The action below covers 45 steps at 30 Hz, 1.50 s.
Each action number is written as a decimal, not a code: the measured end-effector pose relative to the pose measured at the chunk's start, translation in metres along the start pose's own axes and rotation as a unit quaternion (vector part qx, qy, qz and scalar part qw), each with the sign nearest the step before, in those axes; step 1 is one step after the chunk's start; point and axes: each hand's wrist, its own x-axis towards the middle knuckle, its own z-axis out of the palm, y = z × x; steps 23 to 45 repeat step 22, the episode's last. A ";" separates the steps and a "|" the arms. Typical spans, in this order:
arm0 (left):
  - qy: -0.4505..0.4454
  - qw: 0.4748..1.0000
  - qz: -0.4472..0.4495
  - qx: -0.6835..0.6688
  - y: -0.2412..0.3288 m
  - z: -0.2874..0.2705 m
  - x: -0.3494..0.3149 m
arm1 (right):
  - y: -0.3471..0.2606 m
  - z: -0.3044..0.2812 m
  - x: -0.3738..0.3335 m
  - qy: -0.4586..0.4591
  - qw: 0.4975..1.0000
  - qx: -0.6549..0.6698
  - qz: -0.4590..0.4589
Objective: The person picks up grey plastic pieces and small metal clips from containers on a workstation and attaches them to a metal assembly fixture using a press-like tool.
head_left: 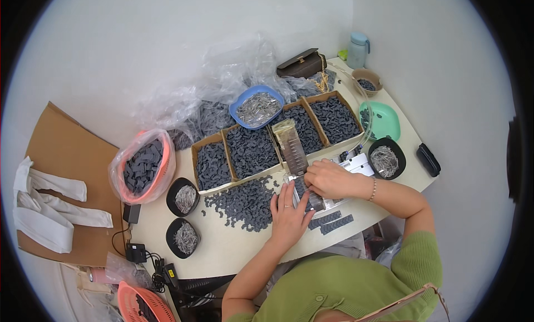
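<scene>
My left hand (pixel 288 217) lies with its fingers stretched out on the near left edge of a small metal fixture (pixel 337 202). Dark grey pieces sit in rows in this fixture, partly covered by my hands. Over its right part, my right hand (pixel 327 179) is bent down with fingers pressed together; what they hold is hidden. A clear plastic cover (pixel 292 149) with a row of slots stands tilted just beyond my hands. Left of my left hand spreads a loose pile of small dark grey parts (pixel 242 204). Flat grey strips (pixel 337 224) lie nearer to me.
Behind the fixture stands a divided cardboard box (pixel 238 180) full of grey parts, with a blue tray (pixel 233 111) of metal pins on it. Black bowls (pixel 170 204) of pins stand at left and right. A green tray (pixel 389 124) and a black case (pixel 428 159) are right.
</scene>
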 end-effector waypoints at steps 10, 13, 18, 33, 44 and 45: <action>0.034 0.999 -0.013 -0.029 0.000 -0.004 0.001 | -0.007 0.004 -0.016 0.067 0.998 0.004 0.010; 0.053 0.998 -0.019 -0.031 -0.003 -0.003 0.000 | -0.004 0.005 -0.005 0.021 1.000 0.002 0.011; 0.025 1.000 0.010 -0.005 0.002 -0.008 -0.007 | 0.008 0.006 0.011 -0.067 0.998 -0.009 0.006; -0.053 0.998 0.039 -0.012 0.013 -0.019 -0.012 | 0.025 -0.021 0.047 -0.091 0.993 0.045 0.057; -0.053 0.998 0.039 -0.012 0.013 -0.019 -0.012 | 0.025 -0.021 0.047 -0.091 0.993 0.045 0.057; -0.053 0.998 0.039 -0.012 0.013 -0.019 -0.012 | 0.025 -0.021 0.047 -0.091 0.993 0.045 0.057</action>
